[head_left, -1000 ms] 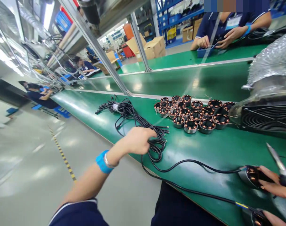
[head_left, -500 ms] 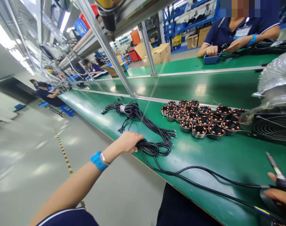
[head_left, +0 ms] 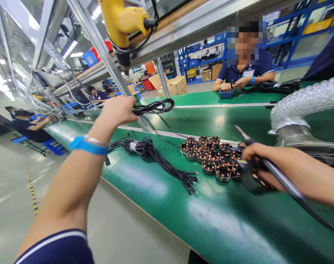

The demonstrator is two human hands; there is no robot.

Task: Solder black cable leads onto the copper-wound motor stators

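My left hand [head_left: 120, 110] is raised above the bench, closed around a looped black cable [head_left: 158, 106]. My right hand [head_left: 256, 157] grips a soldering iron [head_left: 244, 135], its pointed tip aimed up and left. The iron's lead appears to run back along my forearm. A blurred motor stator [head_left: 255, 183] is also in or against that hand, low under the fingers, partly hidden by them. Just left of it stand several stators [head_left: 223, 172] with copper windings, grouped on the bench. A tied bundle of black cables [head_left: 153, 150] lies below my left hand, stripped ends pointing right.
The green bench [head_left: 156, 190] has a metal frame post [head_left: 112, 69] at its far side. A yellow power tool [head_left: 125, 22] hangs overhead. At right, a silver duct [head_left: 301, 99] joins a fan housing. Across the bench, a co-worker [head_left: 244, 73] handles parts by a blue tray [head_left: 226, 94].
My left hand has lifted the looped cable off the bench, up and left. My right hand has moved up and left with the iron and stator, over the stator group. The view has shifted.
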